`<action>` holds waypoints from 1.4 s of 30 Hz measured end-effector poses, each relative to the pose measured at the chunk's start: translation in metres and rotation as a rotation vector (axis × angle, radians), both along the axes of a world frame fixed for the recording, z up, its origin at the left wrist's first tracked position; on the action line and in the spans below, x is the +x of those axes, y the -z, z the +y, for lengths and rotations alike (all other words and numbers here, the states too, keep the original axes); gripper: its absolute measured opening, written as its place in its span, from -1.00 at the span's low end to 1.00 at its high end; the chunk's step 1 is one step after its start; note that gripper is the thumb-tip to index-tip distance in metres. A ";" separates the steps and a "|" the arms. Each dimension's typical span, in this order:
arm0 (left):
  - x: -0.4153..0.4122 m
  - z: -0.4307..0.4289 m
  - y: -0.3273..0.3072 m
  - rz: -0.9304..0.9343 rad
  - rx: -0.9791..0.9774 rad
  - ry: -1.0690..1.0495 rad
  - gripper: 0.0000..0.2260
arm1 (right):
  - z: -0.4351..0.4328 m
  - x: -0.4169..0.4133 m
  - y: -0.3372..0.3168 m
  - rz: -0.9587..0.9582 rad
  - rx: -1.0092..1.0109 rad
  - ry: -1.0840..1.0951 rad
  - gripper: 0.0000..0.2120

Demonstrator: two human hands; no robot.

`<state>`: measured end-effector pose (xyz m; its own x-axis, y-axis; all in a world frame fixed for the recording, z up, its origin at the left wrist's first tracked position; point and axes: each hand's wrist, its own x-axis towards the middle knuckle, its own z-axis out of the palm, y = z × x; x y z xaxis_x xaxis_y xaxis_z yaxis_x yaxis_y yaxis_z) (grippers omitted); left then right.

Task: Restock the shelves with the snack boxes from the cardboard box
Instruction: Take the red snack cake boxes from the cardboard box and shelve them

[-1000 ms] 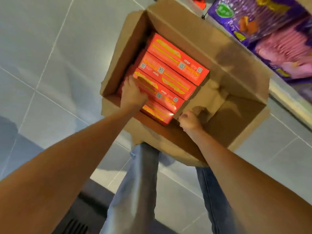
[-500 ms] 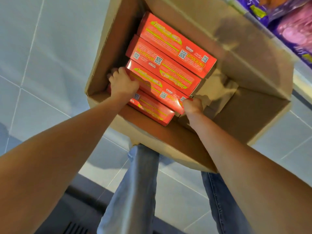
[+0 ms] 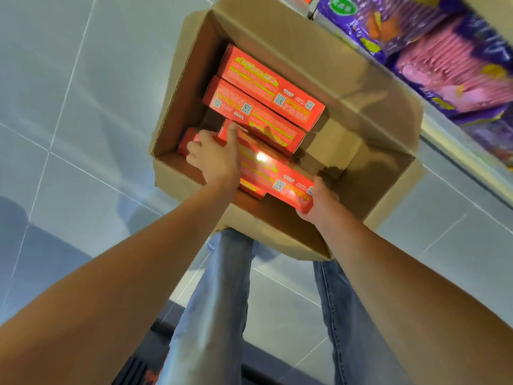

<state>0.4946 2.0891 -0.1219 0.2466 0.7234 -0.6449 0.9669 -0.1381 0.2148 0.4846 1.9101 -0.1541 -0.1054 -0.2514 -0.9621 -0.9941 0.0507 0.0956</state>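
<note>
Snack box coming up out of the carton

Since half a second ago, one snack box has tipped up out of its row; both hands now hold it by the ends, where before they were only working their fingers in beside it.

At far left is grey tiled floor (image 3: 69,107), and the cardboard box (image 3: 172,173) stands open on it. The left hand (image 3: 213,159) wraps the left end of the lifted snack box (image 3: 266,173), with the thumb lying along its top edge and the fingers curled under. This box is still inside the carton, raised and tilted above another red box (image 3: 185,140) that shows just beneath the left hand. Beyond it, two far snack boxes (image 3: 270,87) lie flat side by side against the far wall. The right hand (image 3: 319,201) clamps the right end, fingers curled round the corner.

My reading is that the lift has only just begun. To do it well, bring both ends up together so the box stays level, and clear the near wall of the carton before swinging right. Keep the grip on the short ends — squeezing the broad face could dent the card.

At right, purple and pink packs (image 3: 444,51) fill the shelf (image 3: 458,151); no free slot for red boxes shows in this view
</note>
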 end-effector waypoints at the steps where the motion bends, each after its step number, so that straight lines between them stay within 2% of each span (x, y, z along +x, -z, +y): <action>1: -0.003 -0.002 -0.011 0.004 -0.005 -0.067 -0.50 | -0.003 0.000 -0.012 0.014 0.019 0.015 -0.53; 3: -0.008 -0.003 -0.037 0.019 -0.029 -0.180 -0.47 | -0.010 0.001 -0.041 0.006 0.019 0.053 -0.52; 6: -0.015 0.006 -0.082 -0.110 -0.182 -0.357 -0.45 | -0.025 0.007 -0.087 -0.061 0.061 0.070 -0.54; 9: -0.018 0.019 -0.128 -0.115 -0.365 -0.351 -0.41 | -0.034 0.020 -0.139 -0.152 0.111 0.086 -0.74; 11: -0.017 0.027 -0.152 -0.134 -0.504 -0.350 -0.54 | -0.036 0.032 -0.167 -0.205 0.130 0.112 -0.80; 14: -0.007 0.032 -0.207 -0.179 -0.724 -0.337 -0.70 | -0.033 0.054 -0.218 -0.294 0.171 0.110 -0.60; 16: 0.000 0.033 -0.247 -0.244 -0.821 -0.269 -0.75 | -0.032 0.066 -0.256 -0.326 0.196 0.109 -0.61; 18: 0.007 0.034 -0.281 -0.296 -0.831 -0.235 -0.79 | -0.030 0.077 -0.290 -0.350 0.231 0.093 -0.71; 20: 0.016 0.037 -0.320 -0.327 -0.847 -0.169 -0.85 | -0.032 0.085 -0.323 -0.371 0.302 0.052 -0.70; 21: 0.020 0.038 -0.345 -0.331 -0.860 -0.113 -0.84 | -0.035 0.085 -0.346 -0.382 0.323 0.029 -0.70; 24: 0.034 0.048 -0.395 -0.348 -0.874 -0.036 -0.78 | -0.038 0.091 -0.399 -0.427 0.386 -0.043 -0.86; 29: 0.050 0.064 -0.488 -0.428 -0.846 0.128 -0.79 | -0.038 0.085 -0.489 -0.493 0.511 -0.156 -0.84; 35: 0.060 0.079 -0.592 -0.491 -0.843 0.301 -0.75 | -0.037 0.071 -0.583 -0.644 0.520 -0.238 -0.75; 38: 0.058 0.080 -0.637 -0.520 -0.818 0.373 -0.70 | -0.043 0.065 -0.620 -0.786 0.477 -0.248 -0.86; 42: 0.069 0.076 -0.677 -0.554 -0.801 0.456 -0.81 | -0.054 0.064 -0.660 -0.929 0.418 -0.331 -0.92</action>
